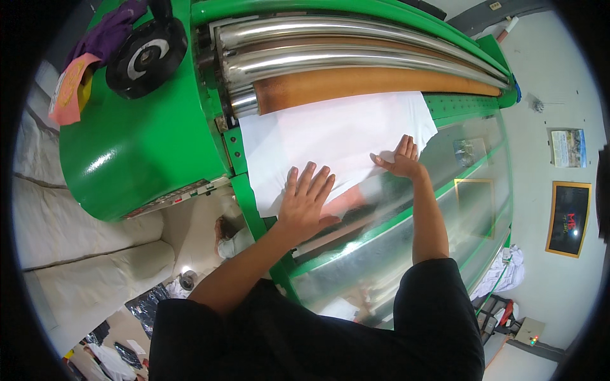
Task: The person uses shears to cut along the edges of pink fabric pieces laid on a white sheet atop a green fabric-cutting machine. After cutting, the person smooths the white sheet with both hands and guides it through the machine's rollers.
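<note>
A white sheet of thin fabric [343, 130] lies on the feed table of a green roller press, its far edge against the brown felt-covered roller [381, 82]. My left hand [306, 203] rests on the sheet's near left part, palm down with fingers spread. Near the sheet's front right edge, my right hand [403, 159] presses flat, its thumb apart from the fingers. Neither hand grips anything. Whether the far edge passes under the roller is hard to make out.
Shiny metal rollers [305, 61] run across the machine's top. A black handwheel [147, 60] and a purple cloth [108, 32] sit on its green left housing [146, 146]. Large white fabric rolls [95, 260] stand at left. A gold-framed sign [567, 219] hangs on the right wall.
</note>
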Demonstrator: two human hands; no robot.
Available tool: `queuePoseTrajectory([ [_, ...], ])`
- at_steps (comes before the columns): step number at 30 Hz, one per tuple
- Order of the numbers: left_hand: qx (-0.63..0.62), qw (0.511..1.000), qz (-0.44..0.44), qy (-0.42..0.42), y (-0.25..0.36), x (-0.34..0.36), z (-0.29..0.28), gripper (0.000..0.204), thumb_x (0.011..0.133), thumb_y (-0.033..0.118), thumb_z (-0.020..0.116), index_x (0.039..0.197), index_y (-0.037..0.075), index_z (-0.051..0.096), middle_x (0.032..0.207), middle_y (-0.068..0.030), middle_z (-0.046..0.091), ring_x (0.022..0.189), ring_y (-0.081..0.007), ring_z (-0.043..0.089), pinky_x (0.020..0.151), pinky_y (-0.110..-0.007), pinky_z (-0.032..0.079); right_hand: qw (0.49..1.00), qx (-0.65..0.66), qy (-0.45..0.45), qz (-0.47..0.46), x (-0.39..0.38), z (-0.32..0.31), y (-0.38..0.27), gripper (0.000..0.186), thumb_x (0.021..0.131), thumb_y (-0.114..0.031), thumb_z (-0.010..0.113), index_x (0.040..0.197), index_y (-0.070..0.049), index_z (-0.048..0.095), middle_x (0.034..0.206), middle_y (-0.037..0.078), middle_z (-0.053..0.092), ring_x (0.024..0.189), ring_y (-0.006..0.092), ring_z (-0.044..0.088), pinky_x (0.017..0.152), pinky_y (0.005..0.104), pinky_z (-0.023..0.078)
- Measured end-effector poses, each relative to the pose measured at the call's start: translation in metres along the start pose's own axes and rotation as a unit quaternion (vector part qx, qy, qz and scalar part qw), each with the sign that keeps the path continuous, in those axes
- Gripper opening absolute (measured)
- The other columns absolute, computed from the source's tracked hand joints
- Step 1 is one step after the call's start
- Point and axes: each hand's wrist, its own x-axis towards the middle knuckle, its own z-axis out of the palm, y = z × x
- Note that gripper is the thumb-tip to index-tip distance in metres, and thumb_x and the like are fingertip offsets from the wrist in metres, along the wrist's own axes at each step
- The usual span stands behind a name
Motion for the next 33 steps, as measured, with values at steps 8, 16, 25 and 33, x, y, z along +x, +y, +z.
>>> queuePoseTrajectory([
  [8,0.007,1.0,0.003,0.028,-0.003,0.001,0.003,0.096,0.094,0.074,0.063,0.163,0.009,0.051,0.172,-0.0129,0.044,0.162,-0.0392,0.031,0.133,-0.065,0.015,0.995,0.086,0.043,0.012,0.008,0.007,0.009,0.136,0.091,-0.094,0.05,0.175,-0.002,-0.003,0.183,0.025,-0.002,0.168,0.0488,-0.005,0.137,0.0549,0.005],
  [16,0.005,0.999,0.007,0.053,-0.006,0.004,0.002,0.095,0.094,0.073,0.064,0.161,0.007,0.053,0.17,-0.0131,0.047,0.161,-0.0393,0.034,0.134,-0.064,0.014,0.998,0.062,0.013,0.006,0.008,-0.002,0.013,0.139,0.09,-0.097,0.047,0.175,-0.002,-0.007,0.183,0.024,-0.007,0.169,0.0462,-0.009,0.138,0.0539,0.003],
  [25,0.0,0.997,0.003,0.083,-0.009,0.005,0.002,0.098,0.086,0.071,0.073,0.158,0.007,0.057,0.166,-0.0129,0.051,0.16,-0.038,0.037,0.134,-0.065,0.016,0.999,0.047,0.026,-0.007,0.003,-0.007,0.005,0.137,0.091,-0.097,0.044,0.175,-0.002,-0.009,0.183,0.025,-0.008,0.168,0.0467,-0.009,0.138,0.0541,0.003],
  [33,0.004,0.999,-0.009,0.038,-0.011,0.006,-0.004,0.094,0.096,0.072,0.063,0.163,0.008,0.051,0.17,-0.0112,0.047,0.163,-0.0383,0.032,0.134,-0.063,0.012,0.999,0.034,0.033,-0.02,0.008,-0.007,0.005,0.134,0.093,-0.094,0.046,0.174,0.0,-0.007,0.183,0.027,-0.005,0.168,0.0485,-0.006,0.138,0.054,0.006],
])
